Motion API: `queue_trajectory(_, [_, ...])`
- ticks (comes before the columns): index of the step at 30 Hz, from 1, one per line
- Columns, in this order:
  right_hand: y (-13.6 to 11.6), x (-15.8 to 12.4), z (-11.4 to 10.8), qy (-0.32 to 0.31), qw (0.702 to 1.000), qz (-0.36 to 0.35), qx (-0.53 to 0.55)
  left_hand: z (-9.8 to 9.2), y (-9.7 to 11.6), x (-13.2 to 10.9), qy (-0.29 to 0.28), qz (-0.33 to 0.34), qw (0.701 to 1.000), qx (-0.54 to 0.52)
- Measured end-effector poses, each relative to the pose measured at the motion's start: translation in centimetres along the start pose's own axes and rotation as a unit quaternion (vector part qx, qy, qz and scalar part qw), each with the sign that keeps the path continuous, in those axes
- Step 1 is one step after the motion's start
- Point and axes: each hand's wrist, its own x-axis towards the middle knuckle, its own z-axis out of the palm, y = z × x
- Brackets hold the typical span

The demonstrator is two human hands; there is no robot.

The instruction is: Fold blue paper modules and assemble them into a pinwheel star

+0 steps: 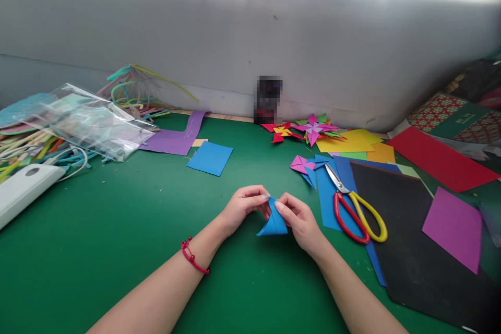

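Observation:
A small blue sheet of paper (pixel 274 223) is held between my two hands above the green table, bent and partly folded. My left hand (pixel 247 206) pinches its upper left edge with thumb and fingers. On the other side, my right hand (pixel 296 215) grips the upper right edge, thumb on top. The paper's lower edge flares toward me, and my fingers hide part of the upper end. Beyond my hands lies a flat blue paper square (pixel 211 158). To the right is a pink and blue folded paper piece (pixel 303 165).
Scissors (pixel 354 209) with red and yellow handles rest on blue paper and a black board (pixel 422 250). Folded paper flowers (pixel 313 129) lie at the back. Pipe cleaners, a clear plastic bag (pixel 97 120) and a white power strip (pixel 29 185) occupy the left. Purple paper (pixel 172 138) lies behind.

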Motion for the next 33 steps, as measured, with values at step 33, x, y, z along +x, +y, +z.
queue_trajectory(33, [0.73,0.13,-0.42,0.0,1.0,-0.023,-0.013,-0.01,-0.29,0.11,-0.017,0.026,0.992,0.126])
